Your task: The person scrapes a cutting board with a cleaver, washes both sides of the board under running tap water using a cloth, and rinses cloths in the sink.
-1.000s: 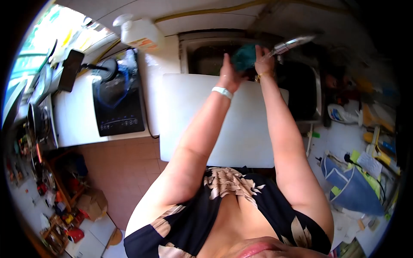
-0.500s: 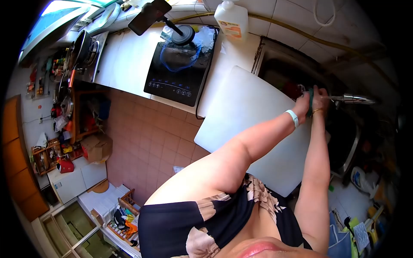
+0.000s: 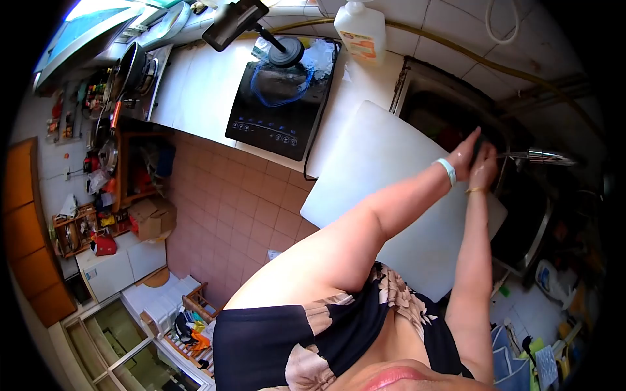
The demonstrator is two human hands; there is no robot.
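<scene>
Both hands are close together over the sink [image 3: 417,88], beside the upper right edge of a large white board [image 3: 372,156]. My left hand [image 3: 463,156], with a pale band at the wrist, presses against a small dark cloth-like item [image 3: 479,144]. On the other side of that item is my right hand [image 3: 482,168], its fingers bent around it. Water runs from the metal faucet [image 3: 551,156] toward my right hand. Something dark red lies dimly in the sink behind my left hand.
Left of the board lies a black induction cooktop [image 3: 274,114] with a phone [image 3: 235,23] on a round-based holder. A white bottle [image 3: 360,32] stands behind it. Pans are at the far left. A second, dark basin [image 3: 521,228] is at the right.
The view has swung left since a second ago. The teal cloth, spread between my hands then, is now bunched small and dark between them. My hands have drawn together.
</scene>
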